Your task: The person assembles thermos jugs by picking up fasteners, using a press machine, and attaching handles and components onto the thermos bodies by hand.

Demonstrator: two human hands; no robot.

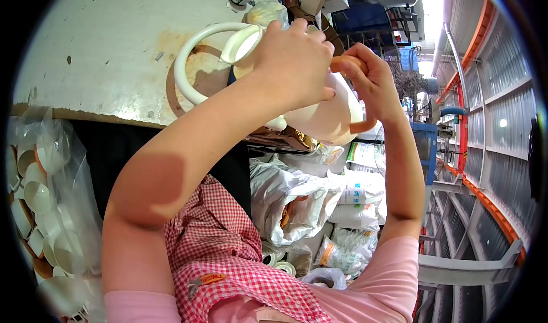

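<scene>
- Pale jug [331, 113] with a tan handle [362, 126], raised beside the counter [114, 55], between both hands.
- Right hand [375, 83]: fingers clamped on the handle's upper end.
- Left hand [294, 63]: across the jug, fingers bent; I cannot tell whether they grip.

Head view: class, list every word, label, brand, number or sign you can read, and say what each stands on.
None can be quoted with certainty.
Orange patch on the checked apron: lettering, too blurred.
White sack with blue characters: too blurred.
Sack with green print: too small to read.
</scene>
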